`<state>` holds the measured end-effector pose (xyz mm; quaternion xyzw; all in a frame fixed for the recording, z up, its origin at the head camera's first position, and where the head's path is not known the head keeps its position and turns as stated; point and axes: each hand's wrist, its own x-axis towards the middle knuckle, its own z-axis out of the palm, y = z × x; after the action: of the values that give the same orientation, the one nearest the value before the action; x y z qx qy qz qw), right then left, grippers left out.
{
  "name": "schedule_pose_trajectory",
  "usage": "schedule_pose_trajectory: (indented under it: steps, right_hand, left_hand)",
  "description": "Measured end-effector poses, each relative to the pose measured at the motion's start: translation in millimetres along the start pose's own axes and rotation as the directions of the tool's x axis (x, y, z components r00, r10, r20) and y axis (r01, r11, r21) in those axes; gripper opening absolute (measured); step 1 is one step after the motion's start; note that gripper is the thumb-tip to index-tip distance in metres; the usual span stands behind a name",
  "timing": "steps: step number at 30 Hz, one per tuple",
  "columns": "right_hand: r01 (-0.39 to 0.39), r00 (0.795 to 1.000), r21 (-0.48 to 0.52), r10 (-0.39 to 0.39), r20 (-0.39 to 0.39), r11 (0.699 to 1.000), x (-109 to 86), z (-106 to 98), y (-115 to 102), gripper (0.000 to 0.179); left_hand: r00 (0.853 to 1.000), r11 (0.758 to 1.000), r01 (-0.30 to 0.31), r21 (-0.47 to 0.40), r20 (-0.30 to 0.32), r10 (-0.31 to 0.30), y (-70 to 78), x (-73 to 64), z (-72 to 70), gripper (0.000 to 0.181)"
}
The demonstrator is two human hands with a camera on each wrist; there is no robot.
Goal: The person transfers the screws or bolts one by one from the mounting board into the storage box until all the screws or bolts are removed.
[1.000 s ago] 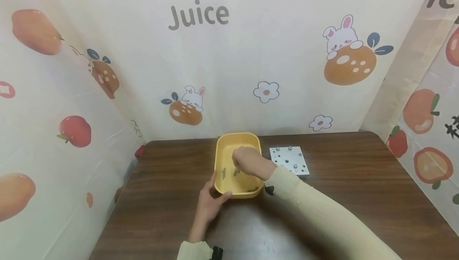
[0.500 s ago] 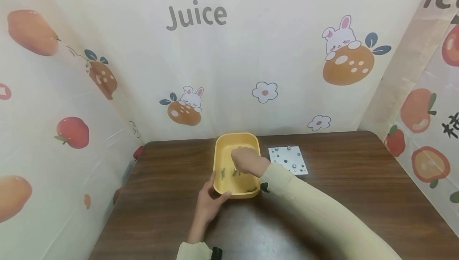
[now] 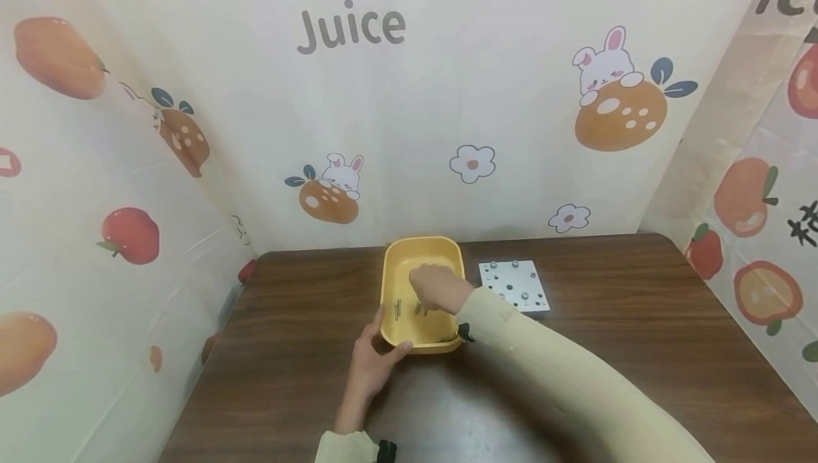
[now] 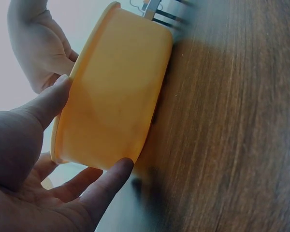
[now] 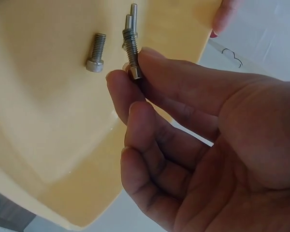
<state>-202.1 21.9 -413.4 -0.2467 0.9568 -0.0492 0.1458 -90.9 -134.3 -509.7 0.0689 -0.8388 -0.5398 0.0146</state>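
My left hand (image 3: 372, 363) grips the near left corner of a yellow tray (image 3: 455, 253), its thumb on the near side and a finger along the left wall. Over the tray is my right hand (image 3: 437, 285). In the right wrist view, its thumb and index finger pinch a small metal screw (image 5: 130, 48) near its head. A socket-head bolt (image 5: 96, 52) lies beside it on the tray floor. Thin metal pins (image 5: 134, 12) show just beyond the pinched screw. Several slim pins (image 3: 397, 309) lie in the tray's left part, while dark pieces near its front right are too small to name.
Right of the tray, a silver plate (image 3: 513, 284) with holes and several screws lies on the brown wooden table (image 3: 613, 292). A printed curtain (image 3: 409, 94) stands behind the table, with more hanging at both sides.
My right hand and forearm have shifted slightly left over the tray, keeping low inside it. The left hand still holds the corner, and the tray and plate have stayed in place.
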Motion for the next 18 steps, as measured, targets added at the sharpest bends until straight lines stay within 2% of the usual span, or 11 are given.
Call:
schedule_pose_trajectory:
  steps: [8, 18]
  right_hand:
    - [0.028, 1.000, -0.002, -0.028, 0.009, 1.000, 0.8, 4.2, -3.9, 0.021]
    - [0.016, 0.999, -0.026, -0.015, 0.028, 1.000, 7.2, 5.5, -8.1, 0.026]
  left_hand:
    - [1.000, 1.000, -0.005, 0.003, 0.002, 0.005, 0.3, -0.6, -0.3, 0.092]
    - [1.000, 1.000, -0.007, 0.000, 0.005, 0.007, 0.5, -0.2, -0.3, 0.092]
